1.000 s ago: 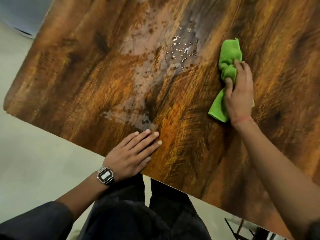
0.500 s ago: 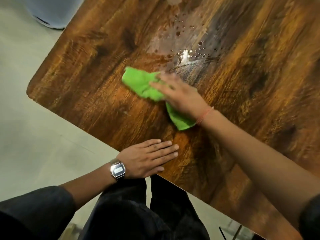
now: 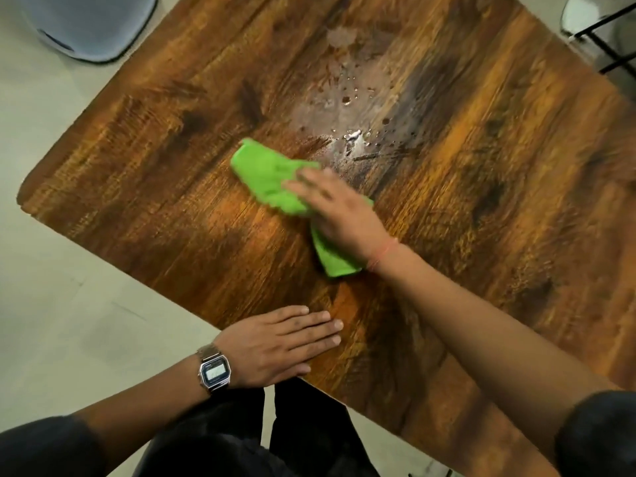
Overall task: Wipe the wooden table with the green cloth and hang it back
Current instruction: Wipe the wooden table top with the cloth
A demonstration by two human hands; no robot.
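Head view looks down on a wooden table (image 3: 481,208) with strong dark grain. The right hand (image 3: 340,215) lies flat, fingers straight, pressing the green cloth (image 3: 268,177) against the middle of the table; the cloth spreads out past the fingertips toward the left and a fold of it shows under the wrist. Just beyond the cloth sits a wet patch (image 3: 347,108) with scattered droplets. The left hand (image 3: 275,342) rests open, palm down, on the near table edge, a wristwatch (image 3: 214,372) on its wrist. A pale grey bin (image 3: 89,25) stands on the floor at upper left.
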